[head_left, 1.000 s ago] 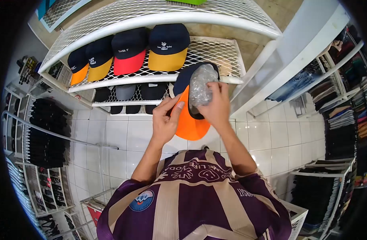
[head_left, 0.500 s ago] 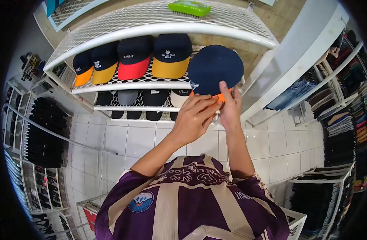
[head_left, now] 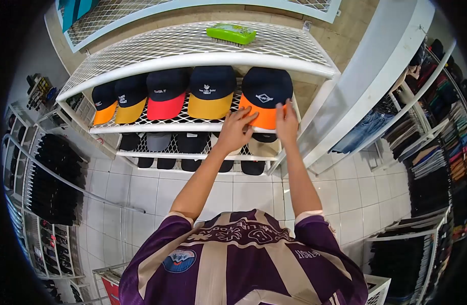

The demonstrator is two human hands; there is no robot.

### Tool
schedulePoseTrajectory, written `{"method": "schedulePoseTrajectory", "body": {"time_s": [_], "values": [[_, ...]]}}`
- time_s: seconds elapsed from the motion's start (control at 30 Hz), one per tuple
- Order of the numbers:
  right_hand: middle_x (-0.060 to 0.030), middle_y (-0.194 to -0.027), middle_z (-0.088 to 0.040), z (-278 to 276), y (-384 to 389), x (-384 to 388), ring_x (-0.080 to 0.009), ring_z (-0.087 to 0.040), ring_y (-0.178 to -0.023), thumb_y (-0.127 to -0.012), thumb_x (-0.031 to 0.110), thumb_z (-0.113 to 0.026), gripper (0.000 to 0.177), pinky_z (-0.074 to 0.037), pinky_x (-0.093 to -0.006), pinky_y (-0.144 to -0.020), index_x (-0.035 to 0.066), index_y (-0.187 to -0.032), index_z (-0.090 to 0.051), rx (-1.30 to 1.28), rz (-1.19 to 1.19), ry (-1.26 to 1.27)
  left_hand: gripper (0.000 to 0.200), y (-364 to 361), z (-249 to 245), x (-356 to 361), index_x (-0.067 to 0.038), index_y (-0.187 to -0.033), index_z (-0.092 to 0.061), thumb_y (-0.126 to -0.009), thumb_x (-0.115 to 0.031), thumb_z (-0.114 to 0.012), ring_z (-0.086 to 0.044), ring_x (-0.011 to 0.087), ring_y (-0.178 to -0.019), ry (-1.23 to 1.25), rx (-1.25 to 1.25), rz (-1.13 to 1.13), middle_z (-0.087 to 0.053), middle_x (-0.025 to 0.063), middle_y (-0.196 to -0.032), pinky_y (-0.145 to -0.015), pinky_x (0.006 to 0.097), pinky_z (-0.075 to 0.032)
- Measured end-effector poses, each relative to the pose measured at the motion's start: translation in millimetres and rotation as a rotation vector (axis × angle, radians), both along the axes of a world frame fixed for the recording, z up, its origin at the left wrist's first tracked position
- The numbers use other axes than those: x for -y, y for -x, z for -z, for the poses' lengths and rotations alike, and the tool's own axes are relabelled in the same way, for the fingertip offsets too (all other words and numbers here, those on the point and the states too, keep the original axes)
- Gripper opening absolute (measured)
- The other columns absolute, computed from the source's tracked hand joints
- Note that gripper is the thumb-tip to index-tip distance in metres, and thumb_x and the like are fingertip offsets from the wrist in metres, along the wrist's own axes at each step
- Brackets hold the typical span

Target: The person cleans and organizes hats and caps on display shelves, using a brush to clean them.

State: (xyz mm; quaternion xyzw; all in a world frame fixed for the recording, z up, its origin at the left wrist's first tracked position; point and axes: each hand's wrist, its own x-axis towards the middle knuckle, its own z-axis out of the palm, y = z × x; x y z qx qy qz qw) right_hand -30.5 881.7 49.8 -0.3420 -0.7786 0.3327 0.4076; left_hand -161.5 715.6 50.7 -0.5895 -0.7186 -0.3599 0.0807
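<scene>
A navy cap with an orange brim (head_left: 266, 94) sits upright at the right end of the upper cap shelf, a white diamond-shaped print on its front. My left hand (head_left: 235, 130) has its fingertips on the left side of the brim, the fingers bent around that edge. At the brim's right edge is my right hand (head_left: 288, 124), fingers stretched upward and slightly blurred. To the left, a dark cap with a yellow brim (head_left: 210, 91) stands closest, then a red-brimmed cap (head_left: 166, 94) and two more caps.
A green brush (head_left: 231, 33) lies bristles down on the mesh top shelf (head_left: 157, 48). Lower shelves hold more caps, including a grey one (head_left: 157, 142). A white post (head_left: 340, 96) rises at right. Clothing racks (head_left: 55, 178) stand on both sides.
The navy cap was tilted in both hands with its crown top showing; now it rests on the shelf, front facing me. My hands have moved apart to the brim's two sides.
</scene>
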Motion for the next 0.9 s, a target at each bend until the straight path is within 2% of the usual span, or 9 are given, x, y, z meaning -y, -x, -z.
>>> {"method": "schedulePoseTrajectory", "body": {"time_s": [0.03, 0.1, 0.17, 0.27, 0.43, 0.67, 0.73, 0.87, 0.9], "values": [[-0.0297, -0.149, -0.047, 6, 1, 15, -0.0441, -0.045, -0.139, -0.099, 0.053, -0.054, 0.076, -0.028, -0.0547, -0.118, -0.002, -0.151, -0.043, 0.127, 0.131, -0.237, 0.059, -5, 2, 3, -0.016, -0.136, -0.066, -0.078, -0.010, -0.068, -0.049, 0.0422, -0.134, -0.066, 0.006, 0.022, -0.052, 0.0190, -0.147, -0.116, 0.0494, -0.036], [-0.0298, -0.150, -0.046, 15, 3, 28, -0.0440, -0.044, -0.140, -0.098, 0.054, -0.054, 0.078, -0.025, -0.0589, -0.118, -0.002, -0.151, -0.042, 0.165, 0.175, -0.316, 0.053, -11, 6, 7, -0.017, -0.135, -0.067, -0.082, -0.020, -0.070, -0.047, 0.0433, -0.136, -0.152, 0.029, 0.062, -0.055, 0.0169, -0.146, -0.116, 0.0563, -0.031], [-0.0293, -0.150, -0.046, 20, 2, 33, -0.0414, -0.044, -0.140, -0.099, 0.051, -0.052, 0.075, -0.023, -0.0635, -0.118, 0.000, -0.153, -0.040, 0.285, 0.238, -0.464, 0.052, -16, 6, 8, -0.018, -0.135, -0.067, -0.083, -0.023, -0.069, -0.047, 0.0439, -0.137, -0.126, -0.031, 0.008, -0.054, 0.0168, -0.148, -0.116, 0.0573, -0.030], [-0.0275, -0.148, -0.049, 17, 8, 13, -0.0387, -0.048, -0.138, -0.101, 0.045, -0.050, 0.069, -0.024, -0.0632, -0.117, -0.001, -0.151, -0.042, 0.276, 0.188, -0.498, 0.050, -17, 6, 1, -0.020, -0.136, -0.067, -0.087, -0.029, -0.067, -0.046, 0.0455, -0.137, -0.097, -0.108, -0.046, -0.053, 0.0165, -0.149, -0.116, 0.0561, -0.030], [-0.0164, -0.149, -0.053, 15, 13, 3, -0.0354, -0.051, -0.135, -0.105, 0.039, -0.044, 0.055, -0.030, -0.0557, -0.117, 0.011, -0.152, -0.047, 0.329, 0.242, -0.412, 0.045, -16, 11, -7, -0.018, -0.136, -0.067, -0.093, -0.029, -0.063, -0.049, 0.0421, -0.136, -0.164, 0.011, -0.062, -0.052, 0.0198, -0.149, -0.112, 0.0534, -0.034], [-0.0162, -0.145, -0.057, 11, 16, 5, -0.0375, -0.049, -0.136, -0.104, 0.041, -0.046, 0.051, -0.036, -0.0507, -0.114, 0.013, -0.145, -0.057, 0.408, 0.310, -0.425, 0.050, -20, 10, -6, -0.018, -0.145, -0.058, -0.097, -0.034, -0.059, -0.050, 0.0374, -0.135, -0.079, -0.180, -0.115, -0.050, 0.0209, -0.149, -0.113, 0.0520, -0.033], [-0.0165, -0.142, -0.059, 12, 12, 10, -0.0381, -0.050, -0.134, -0.103, 0.044, -0.049, 0.050, -0.040, -0.0492, -0.111, 0.012, -0.140, -0.062, 0.295, 0.278, -0.414, 0.052, -23, 9, -7, -0.021, -0.147, -0.055, -0.098, -0.034, -0.059, -0.049, 0.0359, -0.136, -0.040, -0.184, -0.168, -0.049, 0.0199, -0.151, -0.112, 0.0505, -0.033], [-0.0203, -0.136, -0.062, 22, 10, 11, -0.0389, -0.053, -0.130, -0.100, 0.042, -0.054, 0.055, -0.041, -0.0490, -0.109, 0.003, -0.138, -0.061, 0.216, 0.329, -0.571, 0.062, -22, 15, -5, -0.007, -0.152, -0.046, -0.099, -0.038, -0.057, -0.045, 0.0359, -0.140, -0.025, -0.202, -0.197, -0.043, 0.0207, -0.156, -0.114, 0.0520, -0.030], [-0.0235, -0.139, -0.057, 23, 6, 19, -0.0404, -0.050, -0.133, -0.099, 0.038, -0.056, 0.057, -0.037, -0.0526, -0.112, -0.001, -0.140, -0.057, 0.191, 0.288, -0.568, 0.062, -24, 17, -3, -0.007, -0.152, -0.046, -0.099, -0.038, -0.057, -0.045, 0.0359, -0.140, -0.027, -0.193, -0.213, -0.043, 0.0207, -0.156, -0.114, 0.0520, -0.030]]}}
